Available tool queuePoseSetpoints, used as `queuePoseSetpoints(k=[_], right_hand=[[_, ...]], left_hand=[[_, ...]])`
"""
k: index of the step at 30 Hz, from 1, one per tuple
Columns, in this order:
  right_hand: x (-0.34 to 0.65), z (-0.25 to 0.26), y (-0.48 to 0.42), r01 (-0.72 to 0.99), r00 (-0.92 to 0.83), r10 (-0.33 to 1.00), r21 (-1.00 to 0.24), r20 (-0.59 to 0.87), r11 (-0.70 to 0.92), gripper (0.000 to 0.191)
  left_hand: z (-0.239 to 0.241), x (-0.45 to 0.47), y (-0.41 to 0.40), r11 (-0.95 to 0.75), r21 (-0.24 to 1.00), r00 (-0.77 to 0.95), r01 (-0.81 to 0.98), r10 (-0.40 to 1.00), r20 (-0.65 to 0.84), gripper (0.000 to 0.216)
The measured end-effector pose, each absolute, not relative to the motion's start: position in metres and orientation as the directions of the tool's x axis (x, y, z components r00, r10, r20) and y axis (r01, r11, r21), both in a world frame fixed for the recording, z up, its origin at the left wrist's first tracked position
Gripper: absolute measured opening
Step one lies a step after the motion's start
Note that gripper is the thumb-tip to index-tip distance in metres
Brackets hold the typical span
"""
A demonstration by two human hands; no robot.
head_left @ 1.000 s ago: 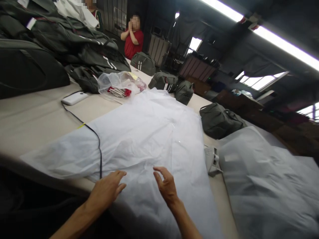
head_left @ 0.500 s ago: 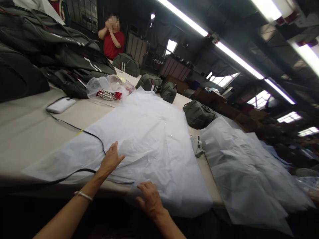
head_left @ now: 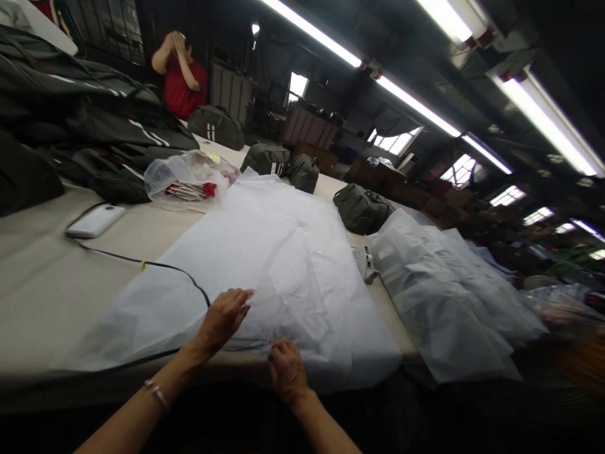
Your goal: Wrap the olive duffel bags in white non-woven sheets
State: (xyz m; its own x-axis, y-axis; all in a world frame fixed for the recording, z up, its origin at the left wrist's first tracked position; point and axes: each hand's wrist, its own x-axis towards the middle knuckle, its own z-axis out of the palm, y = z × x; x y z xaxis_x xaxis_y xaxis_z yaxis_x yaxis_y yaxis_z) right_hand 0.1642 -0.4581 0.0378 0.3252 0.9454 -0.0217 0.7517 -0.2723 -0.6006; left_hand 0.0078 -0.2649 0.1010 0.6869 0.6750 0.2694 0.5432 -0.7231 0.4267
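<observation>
Translucent white plastic sheets lie in a layered stack across the table, reaching its front edge. My left hand, a bangle on its wrist, is over the stack's near part with thumb and fingers pinched on a plastic sheet. At the front edge, my right hand has its fingers curled in, closed on the near edge of a sheet; its fingertips are partly hidden. A black cord runs from a white phone over the sheets and under my left hand.
Dark green bags are heaped at the left, and more bags stand along the far side. A clear bag with red-and-silver pieces lies beyond the stack. More plastic sheets hang at the right. A person in red stands behind.
My left hand has moved rightward and its fingers have closed. The right hand has curled shut at the sheet's edge. The view has turned slightly to the right.
</observation>
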Motion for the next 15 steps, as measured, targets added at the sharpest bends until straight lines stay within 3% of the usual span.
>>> queuePoseSetpoints(k=[2,5,7,10,15], right_hand=[[0.170,0.041,-0.461,0.491,0.462,0.885,-0.812,-0.063,-0.314,0.007],[0.173,0.047,-0.461,0.168,0.616,0.760,-0.907,-0.209,-0.386,0.043],[0.170,0.055,-0.456,-0.148,0.615,0.685,-0.911,-0.390,-0.386,0.060],[0.161,0.064,-0.442,-0.572,0.503,0.599,-0.759,-0.623,-0.310,0.073],[0.155,0.057,-0.426,-0.545,0.515,0.559,-0.752,-0.649,-0.371,0.051]], left_hand=[[0.093,0.006,-0.281,-0.872,0.310,0.804,0.380,0.477,0.355,0.024],[0.076,0.005,-0.299,-0.956,0.187,0.890,0.226,0.281,0.359,0.026],[0.069,0.005,-0.307,-0.963,0.193,0.915,0.187,0.243,0.323,0.029],[0.061,0.006,-0.316,-0.968,0.192,0.928,0.159,0.213,0.305,0.030],[0.036,-0.002,-0.318,-0.981,0.096,0.892,0.167,0.192,0.410,0.035]])
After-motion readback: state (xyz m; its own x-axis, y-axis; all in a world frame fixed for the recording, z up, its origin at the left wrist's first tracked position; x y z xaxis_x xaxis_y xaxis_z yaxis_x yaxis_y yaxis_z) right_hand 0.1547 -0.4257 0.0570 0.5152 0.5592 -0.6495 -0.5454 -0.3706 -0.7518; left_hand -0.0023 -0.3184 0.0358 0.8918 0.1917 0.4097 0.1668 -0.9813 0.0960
